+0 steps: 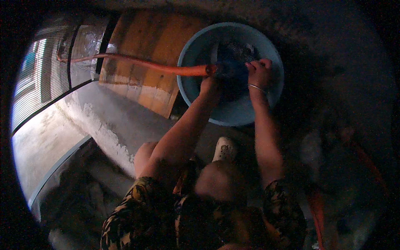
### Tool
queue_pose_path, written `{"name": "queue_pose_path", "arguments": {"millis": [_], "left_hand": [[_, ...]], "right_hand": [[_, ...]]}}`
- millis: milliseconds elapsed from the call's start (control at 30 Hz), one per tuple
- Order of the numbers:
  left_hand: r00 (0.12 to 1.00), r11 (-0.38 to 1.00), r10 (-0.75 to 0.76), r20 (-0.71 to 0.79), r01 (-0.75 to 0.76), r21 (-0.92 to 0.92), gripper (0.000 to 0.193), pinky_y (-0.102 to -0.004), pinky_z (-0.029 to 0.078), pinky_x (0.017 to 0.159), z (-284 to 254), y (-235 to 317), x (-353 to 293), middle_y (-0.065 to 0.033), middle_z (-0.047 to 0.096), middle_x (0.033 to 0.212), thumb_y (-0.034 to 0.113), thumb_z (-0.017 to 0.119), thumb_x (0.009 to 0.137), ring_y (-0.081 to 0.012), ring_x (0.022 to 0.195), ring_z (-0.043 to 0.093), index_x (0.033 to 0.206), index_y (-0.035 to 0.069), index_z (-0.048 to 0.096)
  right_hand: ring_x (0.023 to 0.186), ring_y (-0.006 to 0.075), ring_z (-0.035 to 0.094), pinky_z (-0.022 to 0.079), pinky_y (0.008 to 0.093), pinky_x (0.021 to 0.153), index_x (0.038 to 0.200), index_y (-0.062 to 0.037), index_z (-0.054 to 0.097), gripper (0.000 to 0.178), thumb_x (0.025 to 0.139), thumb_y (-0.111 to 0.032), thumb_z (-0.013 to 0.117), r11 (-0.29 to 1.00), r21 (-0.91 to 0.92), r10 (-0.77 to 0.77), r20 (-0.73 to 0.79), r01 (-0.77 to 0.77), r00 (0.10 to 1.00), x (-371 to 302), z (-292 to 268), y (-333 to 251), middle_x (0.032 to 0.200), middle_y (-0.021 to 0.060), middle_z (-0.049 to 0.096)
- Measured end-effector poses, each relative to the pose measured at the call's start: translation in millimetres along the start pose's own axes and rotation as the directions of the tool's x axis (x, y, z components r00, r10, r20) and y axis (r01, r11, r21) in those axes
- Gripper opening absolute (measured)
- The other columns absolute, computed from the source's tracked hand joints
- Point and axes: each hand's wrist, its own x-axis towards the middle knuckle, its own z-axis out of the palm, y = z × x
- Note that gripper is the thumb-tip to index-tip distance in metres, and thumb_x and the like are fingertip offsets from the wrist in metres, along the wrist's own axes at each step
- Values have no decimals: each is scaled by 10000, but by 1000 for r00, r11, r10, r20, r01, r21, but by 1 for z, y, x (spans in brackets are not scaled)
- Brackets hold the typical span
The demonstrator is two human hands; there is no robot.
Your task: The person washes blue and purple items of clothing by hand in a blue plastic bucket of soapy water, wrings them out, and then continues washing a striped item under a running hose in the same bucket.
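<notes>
Two hands are held inside the rim of a round blue-grey basin (235, 121), both brought in from its near side. Dark blue cloth (233, 77) is set in the basin, between the hands. Right hand (260, 75): fingers are bent against the cloth's right edge; whether it is pinched can't be told. Left hand (209, 85): placed at the cloth's left side, just below the open end of an orange hose (158, 66); its fingers are hidden, so grip can't be told.

Edges: the basin's left rim is crossed by the hose, which is run in from the left over a wooden panel (137, 46). Bare basin wall is left on the near side, below the cloth; little room is left between right hand and right wall. The basin's left is bounded by the panel. A pale shoe (225, 150) is planted just below the near rim.

Hard to read: the cloth's outline is lost in shadow, and the basin's far contents can't be identified. Floor at right is mostly swallowed by dark. Patterned sleeves (133, 204) are partly lost in shadow. Far left is bent by the lens.
</notes>
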Motion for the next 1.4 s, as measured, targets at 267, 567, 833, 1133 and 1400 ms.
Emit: {"name": "queue_pose_path", "arguments": {"millis": [267,567,833,1133,1400], "left_hand": [[994,983,-13,110,-8,186,398,-323,419,771,30,26,-47,-94,518,1034,242,564,771,-238,912,505,1088,33,444],[844,-76,351,405,-405,911,416,-345,393,838,-133,23,53,-128,507,1066,207,528,787,-263,922,505,1140,24,406],[989,983,106,-101,-119,-139,316,-382,357,880,-4,30,-25,-98,521,1009,197,470,805,-264,952,480,1076,37,464],[777,744,373,-508,77,664,326,-409,381,845,-109,0,61,-143,508,1065,163,470,782,-314,998,475,1080,31,461],[824,304,564,-48,-153,940,367,-356,397,814,-71,33,28,-173,530,1028,202,540,760,-310,954,509,1085,50,466]], "right_hand": [[940,236,470,402,327,770,781,-74,576,143,668,-131,643,865,-261,-329,347,428,878,-103,-32,-136,997,59,536],[849,272,535,424,374,766,928,-51,556,282,675,-118,660,858,-513,231,429,25,873,-77,-39,-79,880,96,575],[772,214,553,442,307,716,883,-81,561,221,679,-73,645,963,-164,-129,414,213,901,-35,-92,-64,867,69,573],[770,272,580,446,338,664,953,-85,555,322,725,-303,619,642,-760,242,326,101,914,13,25,-24,840,131,598],[796,160,543,424,292,723,846,-44,583,226,693,-191,663,989,130,57,149,-77,987,-10,-14,-55,835,69,588]]}}
